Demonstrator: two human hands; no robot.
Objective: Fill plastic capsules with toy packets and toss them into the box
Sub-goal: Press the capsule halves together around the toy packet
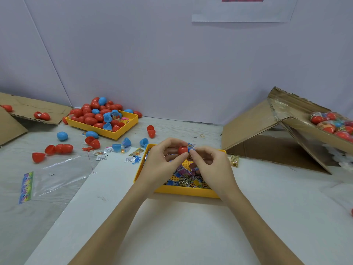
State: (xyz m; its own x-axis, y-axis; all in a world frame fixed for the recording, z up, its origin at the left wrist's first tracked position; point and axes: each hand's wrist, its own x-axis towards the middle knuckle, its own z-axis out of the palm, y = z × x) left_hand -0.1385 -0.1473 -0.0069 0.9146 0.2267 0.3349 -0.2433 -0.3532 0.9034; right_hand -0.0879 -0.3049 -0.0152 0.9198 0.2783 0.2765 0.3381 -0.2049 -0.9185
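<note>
My left hand [164, 159] pinches a red capsule half [182, 149] above a yellow tray [183, 192] of toy packets. My right hand [210, 165] presses a blue-printed toy packet [191, 149] against the capsule's open side. Both hands meet over the tray's far end. A second yellow tray [107, 131] at the back left holds a heap of red and blue capsules. The cardboard box [298, 119] at the right holds filled capsules [332, 123] on its tilted flap.
Loose red and blue capsule halves [57, 150], small packets [103, 155] and a clear plastic bag [65, 173] lie scattered on the left of the table. Flattened cardboard [28, 109] sits at the far left. A white sheet [172, 226] covers the table under my arms.
</note>
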